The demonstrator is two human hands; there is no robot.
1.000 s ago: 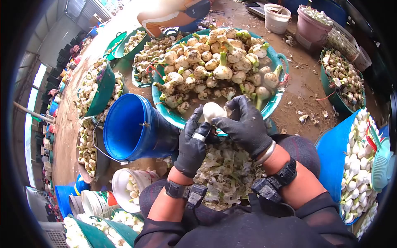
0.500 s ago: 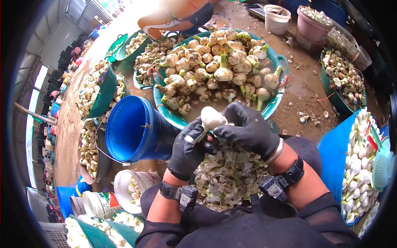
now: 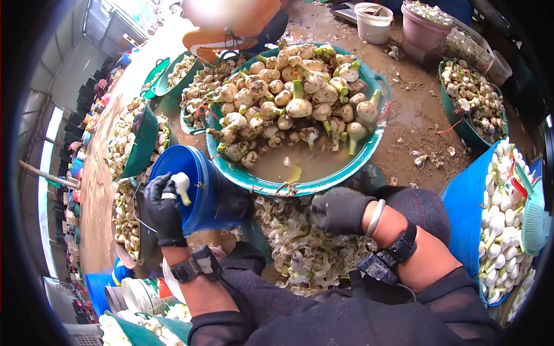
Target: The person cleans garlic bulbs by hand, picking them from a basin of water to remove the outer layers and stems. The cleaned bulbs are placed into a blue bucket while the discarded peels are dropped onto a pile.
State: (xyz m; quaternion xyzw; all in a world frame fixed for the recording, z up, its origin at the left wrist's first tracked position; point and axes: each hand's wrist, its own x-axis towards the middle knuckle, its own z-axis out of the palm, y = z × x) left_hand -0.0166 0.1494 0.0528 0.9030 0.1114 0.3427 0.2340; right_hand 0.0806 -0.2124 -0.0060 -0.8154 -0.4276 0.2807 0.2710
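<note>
My left hand [image 3: 164,209], in a black glove, has its fingers bent against a peeled white bulb [image 3: 181,183] with a short green stem, at the mouth of the blue bucket [image 3: 196,199]. Black-gloved too, my right hand [image 3: 341,211] is closed above a heap of peelings [image 3: 311,245]; whatever its fingers hold is hidden. Just beyond, a large green basin [image 3: 277,187] contains muddy water and many unpeeled bulbs [image 3: 298,105] with cut stems.
A blue tub [image 3: 468,210] of white bulbs stands at right, with a green strainer [image 3: 536,225]. A green tub of bulbs [image 3: 474,104], a white bucket [image 3: 373,24] and a pink bucket [image 3: 424,34] are farther back. Another person [image 3: 231,29] is beyond the basin.
My left hand has moved left with the white bulb, from in front of the basin to the blue bucket. My right hand has come away from the bulb and down over the peelings.
</note>
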